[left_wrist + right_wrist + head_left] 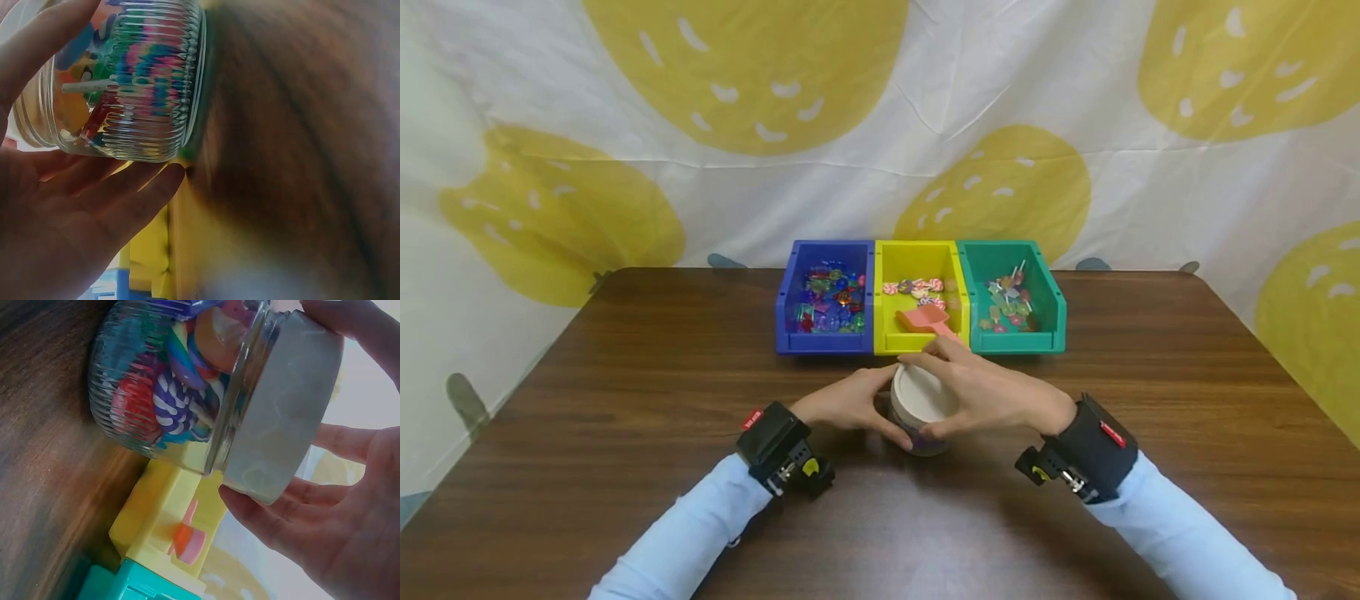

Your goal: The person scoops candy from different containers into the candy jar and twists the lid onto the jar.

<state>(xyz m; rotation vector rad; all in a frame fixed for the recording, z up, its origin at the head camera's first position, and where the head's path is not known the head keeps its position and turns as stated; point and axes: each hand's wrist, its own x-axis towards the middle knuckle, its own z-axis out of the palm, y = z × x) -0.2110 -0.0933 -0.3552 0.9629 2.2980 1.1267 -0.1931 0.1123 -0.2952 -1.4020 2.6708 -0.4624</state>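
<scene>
A clear ribbed jar (929, 443) stands on the table in front of the bins, filled with colourful candy-like pieces; a purple-and-white swirl shows through its wall in the right wrist view. On its mouth sits a white lid (284, 409), a little askew to the jar in that view. My left hand (852, 402) holds the jar from the left, thumb on the near side and fingers round the far side. From the right and above, my right hand (996, 393) grips the lid by its rim, thumb on one side and fingertips on the other.
Beyond the jar, three joined bins stand side by side: blue (823, 344) with shiny beads, yellow (901, 343) with swirl candies and a pink scoop (927, 317), green (1018, 343) with small lollipops and sweets. Behind the wooden table (625, 400) hangs a patterned cloth (820, 192).
</scene>
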